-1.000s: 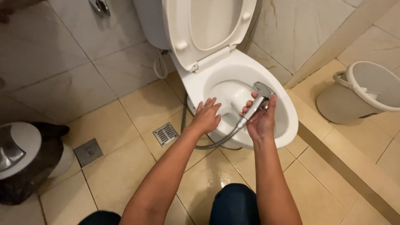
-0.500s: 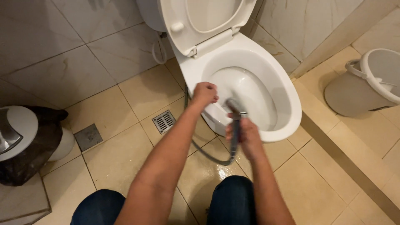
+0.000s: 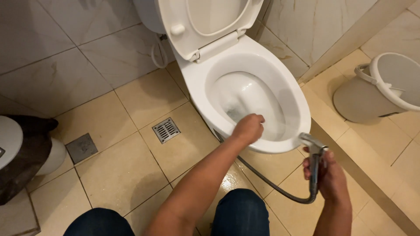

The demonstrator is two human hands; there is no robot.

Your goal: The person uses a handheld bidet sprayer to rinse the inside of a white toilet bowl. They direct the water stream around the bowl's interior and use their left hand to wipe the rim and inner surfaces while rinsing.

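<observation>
Left hand (image 3: 248,128) curls into a loose fist over the near rim of the toilet (image 3: 288,94), fingers bent together; whether they pinch anything cannot be told. Right hand (image 3: 331,180) wraps its fingers tightly around the sprayer (image 3: 314,150), held upright just outside the bowl's right side, its hose (image 3: 271,185) trailing across the floor (image 3: 131,166). A drain (image 3: 166,130) lies left of the toilet and a bucket (image 3: 385,87) stands well to its right.

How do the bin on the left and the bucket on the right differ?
The white round bin with a black bag has its lid on, while the pale grey plastic bucket is open-topped with a handle. The bin sits by the tiled wall; the bucket stands beyond the raised step. Both rest on the floor.
</observation>
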